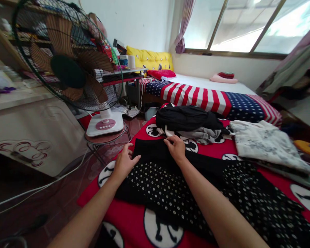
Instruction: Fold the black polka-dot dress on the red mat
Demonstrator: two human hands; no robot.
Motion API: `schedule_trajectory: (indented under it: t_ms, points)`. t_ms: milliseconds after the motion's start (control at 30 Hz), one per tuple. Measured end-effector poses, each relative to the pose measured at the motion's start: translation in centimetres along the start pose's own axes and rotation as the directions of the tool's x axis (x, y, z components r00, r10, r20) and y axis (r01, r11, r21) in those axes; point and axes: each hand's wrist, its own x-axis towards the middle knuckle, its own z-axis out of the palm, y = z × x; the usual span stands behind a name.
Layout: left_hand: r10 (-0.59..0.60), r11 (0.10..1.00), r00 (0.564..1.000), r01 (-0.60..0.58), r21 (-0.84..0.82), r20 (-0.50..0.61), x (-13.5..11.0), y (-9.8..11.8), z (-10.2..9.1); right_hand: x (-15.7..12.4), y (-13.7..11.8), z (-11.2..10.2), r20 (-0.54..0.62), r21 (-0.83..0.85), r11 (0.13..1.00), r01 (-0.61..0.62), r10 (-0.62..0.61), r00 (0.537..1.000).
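Note:
A black garment with small pale dots point(165, 186) lies spread over a red blanket, its plain black band at the upper left. At the band's left corner is my left hand point(124, 163), thumb and fingers apart, resting against the edge of the cloth. My right hand point(176, 148) pinches the band's top edge between thumb and fingers. The rest of the garment stretches to the lower right, partly hidden under my right forearm.
The red blanket point(164, 227) has white circles with black figures. Beyond the garment lie black and grey clothes point(188, 117); at right is folded white patterned clothing point(266, 139). A fan point(67, 70) stands on a stool at left. A bed with a striped cover point(201, 96) is behind.

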Motion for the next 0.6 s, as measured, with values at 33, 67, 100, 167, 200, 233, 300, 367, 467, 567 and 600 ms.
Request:
schedule_trajectory:
  t_ms: [33, 67, 100, 167, 200, 233, 300, 367, 467, 567, 600]
  points:
    - [0.008, 1.000, 1.000, -0.007, 0.020, -0.021, -0.2, 0.3, -0.1, 0.0, 0.2, 0.3, -0.041, 0.014, 1.000, -0.027, 0.028, 0.999]
    - [0.030, 0.998, 0.998, -0.027, 0.057, -0.052, -0.5, 0.7, -0.2, 0.0, 0.3, 0.6, -0.056, 0.013, 0.999, -0.052, 0.053, 0.997]
    - [0.072, 0.992, 0.994, -0.062, 0.111, -0.088, -0.7, 1.1, -0.4, 0.0, 0.5, 0.9, -0.048, -0.003, 0.997, -0.074, 0.074, 0.996]
    - [0.236, 0.944, 0.966, -0.202, 0.261, -0.105, -0.8, 2.0, -0.9, 0.0, 0.9, 1.6, -0.018, -0.043, 0.992, -0.120, 0.120, 0.993]
    - [0.342, 0.892, 0.938, -0.307, 0.333, -0.050, -0.6, 2.4, -1.0, 0.0, 1.1, 1.9, -0.005, -0.057, 0.989, -0.138, 0.138, 0.990]
    - [0.432, 0.826, 0.900, -0.420, 0.376, 0.056, -0.4, 2.6, -1.2, 0.1, 1.2, 2.1, 0.002, -0.064, 0.987, -0.149, 0.150, 0.989]
    - [0.483, 0.731, 0.814, -0.577, 0.363, 0.321, 0.3, 2.4, -1.3, 0.2, 1.5, 2.3, 0.013, -0.065, 0.986, -0.151, 0.152, 0.988]
    - [0.405, 0.739, 0.764, -0.597, 0.313, 0.502, 1.1, 1.8, -1.2, 0.3, 1.6, 2.3, 0.032, -0.053, 0.989, -0.139, 0.141, 0.990]
    - [0.297, 0.790, 0.759, -0.536, 0.298, 0.579, 1.9, 0.8, -1.0, 0.2, 1.8, 2.0, 0.069, -0.008, 0.996, -0.093, 0.094, 0.993]
    - [0.292, 0.782, 0.765, -0.536, 0.318, 0.574, 1.8, 0.7, -0.7, -0.1, 1.9, 1.3, 0.108, 0.049, 0.998, -0.038, 0.032, 0.994]
    - [0.299, 0.774, 0.778, -0.537, 0.337, 0.552, 1.6, 0.8, -0.6, -0.3, 1.8, 1.0, 0.115, 0.062, 0.998, -0.027, 0.020, 0.993]
